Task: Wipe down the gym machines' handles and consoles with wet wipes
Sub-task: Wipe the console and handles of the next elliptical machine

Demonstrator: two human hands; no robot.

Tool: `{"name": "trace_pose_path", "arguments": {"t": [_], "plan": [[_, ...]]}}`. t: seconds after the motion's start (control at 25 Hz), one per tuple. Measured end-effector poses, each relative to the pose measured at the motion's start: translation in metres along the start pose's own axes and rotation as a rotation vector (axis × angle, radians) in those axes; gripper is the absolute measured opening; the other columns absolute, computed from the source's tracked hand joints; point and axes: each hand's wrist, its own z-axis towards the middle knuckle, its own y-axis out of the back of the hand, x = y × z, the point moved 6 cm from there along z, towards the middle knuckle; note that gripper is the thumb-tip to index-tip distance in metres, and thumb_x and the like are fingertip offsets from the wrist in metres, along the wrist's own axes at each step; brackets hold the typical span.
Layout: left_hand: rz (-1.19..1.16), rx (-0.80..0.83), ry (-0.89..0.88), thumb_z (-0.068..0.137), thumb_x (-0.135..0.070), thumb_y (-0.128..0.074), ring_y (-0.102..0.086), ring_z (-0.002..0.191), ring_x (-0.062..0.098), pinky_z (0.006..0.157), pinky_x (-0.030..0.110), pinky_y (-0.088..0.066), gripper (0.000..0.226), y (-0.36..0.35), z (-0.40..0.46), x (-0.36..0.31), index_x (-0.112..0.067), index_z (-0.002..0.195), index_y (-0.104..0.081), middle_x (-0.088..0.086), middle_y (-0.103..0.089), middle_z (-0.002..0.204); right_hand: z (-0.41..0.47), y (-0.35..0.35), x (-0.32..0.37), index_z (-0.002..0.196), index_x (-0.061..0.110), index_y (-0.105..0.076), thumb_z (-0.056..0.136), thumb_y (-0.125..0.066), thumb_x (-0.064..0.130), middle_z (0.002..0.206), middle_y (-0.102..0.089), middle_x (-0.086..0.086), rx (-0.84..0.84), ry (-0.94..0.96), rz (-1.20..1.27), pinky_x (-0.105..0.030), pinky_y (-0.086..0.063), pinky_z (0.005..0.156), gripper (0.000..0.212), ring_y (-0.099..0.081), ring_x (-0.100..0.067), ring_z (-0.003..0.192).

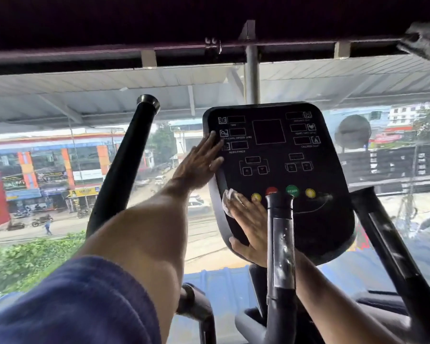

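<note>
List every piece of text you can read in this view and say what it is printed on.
"TIME": console, upper left, under the first display window.
"SPEED": console, second label down on the left; the word before it is hidden by the left hand.
Third left label: blurred, unsure.
Right-side console labels and the coloured buttons' print: too blurred.
Shop signs across the street: too small to read.

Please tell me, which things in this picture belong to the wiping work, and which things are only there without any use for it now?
Part of the job:
- console
- white wipe, pressed on the console under the right hand
- left hand, flat on the console's left edge
- handles

Only there:
- window frame bar
- street buildings outside
</note>
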Motion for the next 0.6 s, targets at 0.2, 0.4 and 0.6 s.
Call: {"name": "trace_pose_path", "arguments": {"t": [0.2, 0.4, 0.6], "plan": [[-0.141, -0.113, 0.011, 0.107, -0.057, -0.019, 0.008, 0.159, 0.005, 0.128, 0.047, -0.007, 0.062, -0.011, -0.002, 0.006, -0.034, 0.164, -0.024, -0.014, 0.008, 0.174, 0.001, -0.006, -0.006, 0.161, 0.007, -0.022, 0.083, -0.065, 0.038, 0.171, -0.009, -0.005, -0.079, 0.049, -0.015, -0.057, -0.021, 0.122, 0.094, -0.010, -0.021, 0.158], [-0.177, -0.149, 0.007, 0.106, -0.056, -0.018, 0.007, 0.158, 0.003, 0.128, 0.047, -0.009, 0.063, -0.014, -0.002, 0.007, -0.033, 0.164, -0.028, -0.015, 0.005, 0.174, 0.024, -0.007, -0.001, 0.161, 0.009, -0.024, 0.064, -0.058, 0.044, 0.170, -0.014, -0.007, -0.073, -0.064, 0.018, -0.049, -0.017, 0.124, 0.109, -0.011, -0.021, 0.158], [-0.203, -0.185, 0.010, 0.108, -0.052, -0.020, 0.003, 0.159, 0.004, 0.126, 0.047, -0.013, 0.060, -0.012, -0.005, 0.006, -0.030, 0.163, -0.030, -0.012, 0.001, 0.174, 0.029, -0.013, 0.009, 0.161, 0.007, -0.020, 0.064, -0.049, 0.046, 0.170, -0.011, -0.012, 0.023, -0.149, 0.011, -0.053, -0.018, 0.124, 0.109, -0.008, -0.025, 0.158]]}}
